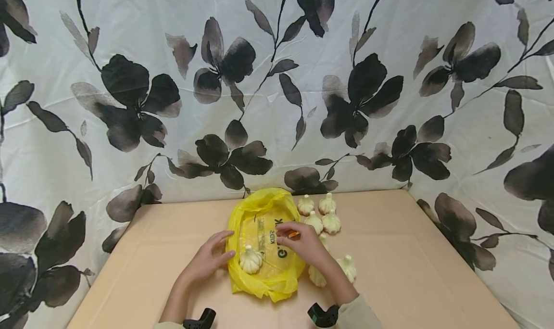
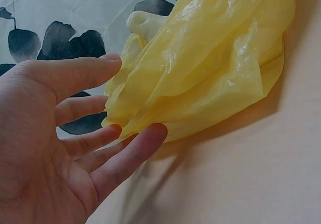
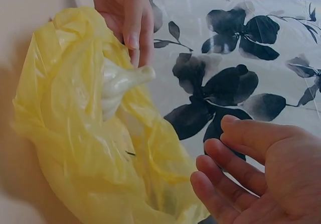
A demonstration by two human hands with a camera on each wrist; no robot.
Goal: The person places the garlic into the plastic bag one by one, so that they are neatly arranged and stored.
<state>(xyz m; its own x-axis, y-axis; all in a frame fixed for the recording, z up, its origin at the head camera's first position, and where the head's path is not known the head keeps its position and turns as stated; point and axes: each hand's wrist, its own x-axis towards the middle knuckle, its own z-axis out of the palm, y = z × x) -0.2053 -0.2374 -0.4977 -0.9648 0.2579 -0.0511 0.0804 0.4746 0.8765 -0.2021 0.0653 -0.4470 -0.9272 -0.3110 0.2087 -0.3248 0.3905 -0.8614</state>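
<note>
On the tan table (image 1: 411,261), a yellow bag (image 1: 285,288), mouth wide open, with one garlic bulb (image 1: 251,260) inside, toward the left. At the bag's left edge, the left hand (image 1: 209,259), fingers spread, tips against or just beside the bag: cannot tell which. Over the right side of the mouth, the right hand (image 1: 303,242), fingers loosely bent, thumb apart. Right of the bag, more bulbs (image 1: 331,222), some partly hidden. Behind, a flowered cloth (image 1: 294,117).
</note>
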